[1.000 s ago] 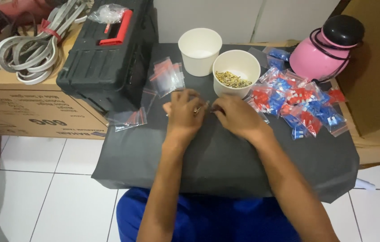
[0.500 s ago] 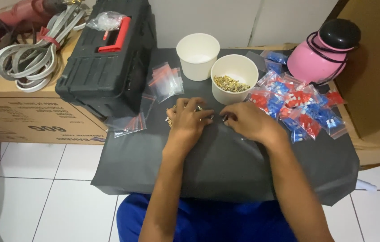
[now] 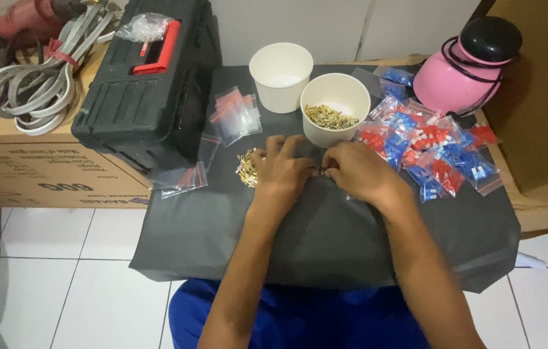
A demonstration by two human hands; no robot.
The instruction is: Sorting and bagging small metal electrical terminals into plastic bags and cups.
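On the dark tabletop (image 3: 326,239), just in front of the two paper cups, both hands meet over a scatter of small brass-coloured metal pieces (image 3: 247,169). The left hand (image 3: 285,171) lies knuckles up with its fingers curled down beside the little heap, and the right hand (image 3: 359,173) faces it, fingertips drawn together as if pinching one or two pieces; the point where they meet is hidden by the fingers, so I cannot tell what exactly is gripped. The pieces look tiny, stiff and light, smooth enough to slip and scatter, so they are probably best taken one at a time between thumb and forefinger tips, or swept together with the side of a hand. The nearer white cup (image 3: 335,108) holds a shallow layer of the same brass pieces; the farther white cup (image 3: 280,76) appears to hold nothing. To the left of the hands lie a few clear zip bags with red seals (image 3: 233,117), flat and limp, which seem unfilled. To the right, a heap of filled small bags with red and blue contents (image 3: 430,152) spreads toward a pink jug with a black lid (image 3: 461,68). A black toolbox with a red handle (image 3: 148,84) sits at the tabletop's left edge, a crumpled clear bag on its lid.
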